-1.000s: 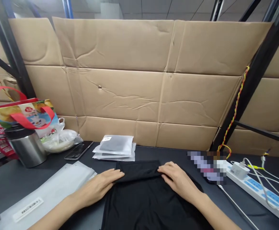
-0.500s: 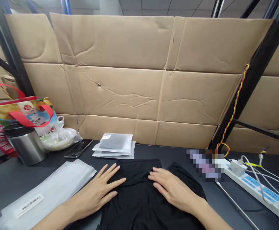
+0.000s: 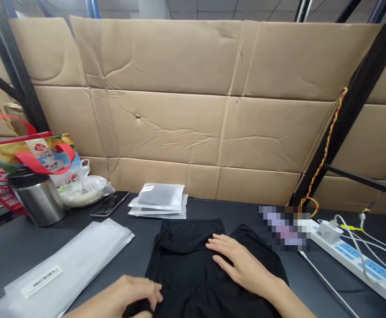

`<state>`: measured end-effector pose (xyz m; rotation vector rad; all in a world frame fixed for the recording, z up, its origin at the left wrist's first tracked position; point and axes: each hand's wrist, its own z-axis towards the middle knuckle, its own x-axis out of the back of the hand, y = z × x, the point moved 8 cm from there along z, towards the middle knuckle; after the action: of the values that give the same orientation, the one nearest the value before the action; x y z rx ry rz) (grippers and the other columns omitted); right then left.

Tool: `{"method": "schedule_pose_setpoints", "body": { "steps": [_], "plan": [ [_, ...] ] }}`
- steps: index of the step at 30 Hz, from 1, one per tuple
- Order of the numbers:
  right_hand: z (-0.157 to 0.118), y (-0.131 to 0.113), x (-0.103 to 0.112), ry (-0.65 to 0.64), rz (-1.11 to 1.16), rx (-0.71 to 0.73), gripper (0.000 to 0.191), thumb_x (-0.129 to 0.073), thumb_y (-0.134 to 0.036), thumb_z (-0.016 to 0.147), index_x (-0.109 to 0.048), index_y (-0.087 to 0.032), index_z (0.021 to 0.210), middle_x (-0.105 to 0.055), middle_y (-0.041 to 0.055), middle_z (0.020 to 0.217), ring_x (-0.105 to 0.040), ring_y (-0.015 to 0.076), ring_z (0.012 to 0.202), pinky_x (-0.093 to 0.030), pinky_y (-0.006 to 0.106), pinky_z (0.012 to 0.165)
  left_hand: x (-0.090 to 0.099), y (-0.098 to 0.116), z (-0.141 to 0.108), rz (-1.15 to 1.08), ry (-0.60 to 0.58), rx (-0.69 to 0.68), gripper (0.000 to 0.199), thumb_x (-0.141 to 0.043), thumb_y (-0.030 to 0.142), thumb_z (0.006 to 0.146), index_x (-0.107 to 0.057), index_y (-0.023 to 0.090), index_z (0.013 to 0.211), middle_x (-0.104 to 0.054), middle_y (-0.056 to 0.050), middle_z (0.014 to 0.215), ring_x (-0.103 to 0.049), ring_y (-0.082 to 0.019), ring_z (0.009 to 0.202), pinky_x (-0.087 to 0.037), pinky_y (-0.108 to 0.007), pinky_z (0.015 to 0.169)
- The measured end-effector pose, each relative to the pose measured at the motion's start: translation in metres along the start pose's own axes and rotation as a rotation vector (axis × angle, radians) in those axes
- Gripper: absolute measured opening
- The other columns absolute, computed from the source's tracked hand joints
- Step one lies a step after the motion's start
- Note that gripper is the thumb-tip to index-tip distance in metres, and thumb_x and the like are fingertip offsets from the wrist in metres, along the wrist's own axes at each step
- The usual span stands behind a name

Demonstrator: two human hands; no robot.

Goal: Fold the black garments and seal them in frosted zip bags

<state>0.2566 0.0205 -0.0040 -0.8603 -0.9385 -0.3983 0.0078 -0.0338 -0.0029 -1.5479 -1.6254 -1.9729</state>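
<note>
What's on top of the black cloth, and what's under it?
The right hand lies on the black cloth; the left hand touches its left edge. Dark tabletop shows around it, but whatever lies directly underneath is covered.

Left grip [image 3: 130,292]: bare human hand, rounded knuckles, slender fingers [image 3: 153,291]; left forearm [image 3: 102,306]: bare, slim. Right grip [image 3: 239,263]: bare human hand, slender, tapered fingers [image 3: 222,241]; right forearm [image 3: 282,298]: bare, slim. Nail detail: too small to tell.

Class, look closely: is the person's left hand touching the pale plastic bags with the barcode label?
Apart. The head view shows dark tabletop between the left hand and the pale plastic bags; its fingers are at the black cloth.
</note>
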Motion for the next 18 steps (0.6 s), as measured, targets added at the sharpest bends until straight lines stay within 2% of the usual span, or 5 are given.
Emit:
{"method": "schedule_pose_setpoints", "body": {
  "steps": [7,10,12,16,18],
  "plan": [
    [0.01,0.009,0.007,-0.047,0.277,-0.085,0.04,-0.033,-0.046,0.099,-0.066,-0.031,0.115,-0.062,-0.0008,0.127,-0.047,0.0211,0.127,-0.029,0.044,0.112,0.071,0.005,0.08,-0.238,0.428,0.029,0.027,-0.044,0.045,0.087,-0.048,0.022,0.072,-0.045,0.005,0.063,-0.048,-0.015,0.06,-0.04,-0.023,0.054],
    [0.006,0.022,0.024,-0.076,0.514,-0.198,0.055,-0.019,-0.05,0.1,-0.068,-0.028,0.112,-0.063,0.0008,0.125,-0.054,0.0216,0.121,-0.034,0.044,0.107,0.071,-0.022,0.103,-0.257,0.481,0.095,0.031,-0.041,0.048,0.083,-0.041,0.023,0.067,-0.038,0.006,0.058,-0.044,-0.014,0.052,-0.037,-0.023,0.045],
    [-0.002,0.028,0.04,-0.102,0.556,-0.22,0.046,-0.032,-0.053,0.096,-0.066,-0.027,0.114,-0.066,0.0011,0.12,-0.059,0.0223,0.112,-0.042,0.04,0.1,0.066,-0.039,0.107,-0.26,0.502,0.122,0.032,-0.041,0.051,0.081,-0.041,0.023,0.065,-0.037,0.007,0.057,-0.044,-0.014,0.05,-0.038,-0.023,0.043],
    [-0.016,0.039,0.061,-0.222,0.319,-0.217,0.02,-0.067,-0.042,0.079,-0.071,-0.025,0.09,-0.072,-0.0037,0.087,-0.066,0.0207,0.082,-0.05,0.026,0.069,0.059,-0.061,0.102,-0.258,0.521,0.118,0.033,-0.041,0.052,0.082,-0.044,0.023,0.069,-0.041,0.007,0.056,-0.048,-0.014,0.05,-0.043,-0.023,0.047],
    [-0.012,0.05,0.076,-0.118,0.146,-0.248,0.018,-0.063,-0.038,0.082,-0.068,-0.023,0.073,-0.07,-0.0043,0.073,-0.065,0.0187,0.07,-0.047,0.024,0.06,0.059,-0.065,0.099,-0.253,0.536,0.104,0.031,-0.042,0.052,0.082,-0.047,0.023,0.072,-0.048,0.006,0.058,-0.054,-0.016,0.054,-0.047,-0.025,0.05]
  ]
}}
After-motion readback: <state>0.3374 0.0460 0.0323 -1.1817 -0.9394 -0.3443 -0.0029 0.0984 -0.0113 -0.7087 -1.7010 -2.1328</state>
